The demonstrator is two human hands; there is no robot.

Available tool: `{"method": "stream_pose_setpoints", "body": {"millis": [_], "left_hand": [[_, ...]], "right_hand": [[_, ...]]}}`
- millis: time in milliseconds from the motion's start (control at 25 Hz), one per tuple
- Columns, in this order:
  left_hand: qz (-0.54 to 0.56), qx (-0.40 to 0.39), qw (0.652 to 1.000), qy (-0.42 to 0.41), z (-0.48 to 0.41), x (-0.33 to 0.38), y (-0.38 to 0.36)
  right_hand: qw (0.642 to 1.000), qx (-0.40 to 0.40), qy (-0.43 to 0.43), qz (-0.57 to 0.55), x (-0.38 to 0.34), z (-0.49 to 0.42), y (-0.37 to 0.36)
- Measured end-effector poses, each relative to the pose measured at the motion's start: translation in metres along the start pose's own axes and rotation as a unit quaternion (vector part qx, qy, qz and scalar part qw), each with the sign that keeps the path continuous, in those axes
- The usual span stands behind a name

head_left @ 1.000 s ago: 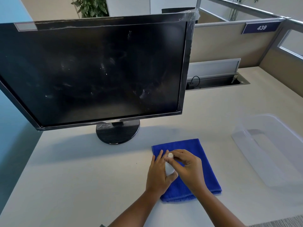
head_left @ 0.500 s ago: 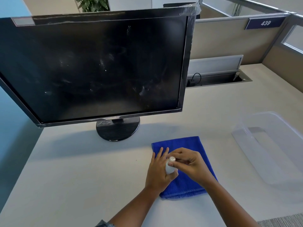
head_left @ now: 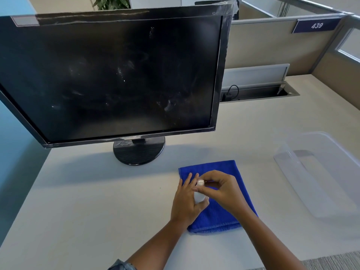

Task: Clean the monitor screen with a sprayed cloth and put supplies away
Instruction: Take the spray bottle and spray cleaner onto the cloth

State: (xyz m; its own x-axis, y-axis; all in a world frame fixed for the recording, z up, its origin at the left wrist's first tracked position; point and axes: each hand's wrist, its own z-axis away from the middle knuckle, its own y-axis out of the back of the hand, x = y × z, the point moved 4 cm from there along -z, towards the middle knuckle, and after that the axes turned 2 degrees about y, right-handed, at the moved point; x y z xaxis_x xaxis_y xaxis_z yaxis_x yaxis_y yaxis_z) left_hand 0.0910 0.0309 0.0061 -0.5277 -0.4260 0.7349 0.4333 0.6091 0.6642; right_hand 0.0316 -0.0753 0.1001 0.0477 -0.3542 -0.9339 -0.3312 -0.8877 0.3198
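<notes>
Both hands hold a bottle over the cloth, beside a bin

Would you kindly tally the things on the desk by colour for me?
Black: 1, the monitor
Blue: 1, the cloth
White: 1, the small bottle held by both hands
Clear: 1, the plastic bin
Total: 4

A pale table carries the scene. Far beyond the hands, a cable tray is recessed in its surface, one black lead visible inside. Behind it, a beige partition bears a sign reading 439. A potted plant stands beyond.
</notes>
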Motion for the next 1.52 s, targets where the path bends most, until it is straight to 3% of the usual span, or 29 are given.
{"method": "stream_pose_setpoints", "body": {"millis": [80,160,240,480,680,760,880,1040,1160,1360,1520], "left_hand": [[0.008,0.006,1.0,-0.002,0.0,0.0,0.0],[0.022,0.013,1.0,0.001,0.001,0.0,0.0],[0.022,0.015,1.0,0.001,0.001,0.0,0.0],[-0.002,0.034,0.999,-0.01,0.001,0.001,0.003],[-0.003,0.015,1.0,-0.007,0.001,0.003,0.002],[-0.011,0.001,1.0,-0.007,-0.001,0.004,0.004],[-0.013,0.036,0.999,-0.026,-0.003,0.016,0.013],[0.042,0.08,0.995,-0.049,-0.017,0.041,0.026],[0.059,0.057,0.995,-0.05,-0.02,0.048,0.025],[0.145,0.028,0.989,0.018,-0.014,0.045,0.019],[0.146,0.029,0.989,0.02,-0.016,0.045,0.019]], "right_hand": [[0.995,-0.098,-0.01,0.017,0.003,0.0,-0.002],[0.989,-0.141,-0.016,0.027,0.007,0.003,-0.003],[0.992,-0.118,-0.011,0.035,0.007,0.003,-0.004],[0.996,0.052,-0.009,0.076,0.008,0.019,-0.019],[0.993,0.052,0.014,0.103,-0.006,0.011,-0.009],[0.977,0.079,0.045,0.195,-0.018,0.007,-0.004],[0.922,0.144,0.068,0.354,-0.032,0.002,-0.005],[0.885,0.168,0.067,0.429,-0.039,-0.001,-0.011],[0.879,0.183,0.025,0.44,-0.036,0.002,-0.005],[0.872,0.131,-0.013,0.471,-0.037,0.001,-0.004],[0.825,0.084,-0.085,0.552,-0.032,-0.007,-0.007]]}}
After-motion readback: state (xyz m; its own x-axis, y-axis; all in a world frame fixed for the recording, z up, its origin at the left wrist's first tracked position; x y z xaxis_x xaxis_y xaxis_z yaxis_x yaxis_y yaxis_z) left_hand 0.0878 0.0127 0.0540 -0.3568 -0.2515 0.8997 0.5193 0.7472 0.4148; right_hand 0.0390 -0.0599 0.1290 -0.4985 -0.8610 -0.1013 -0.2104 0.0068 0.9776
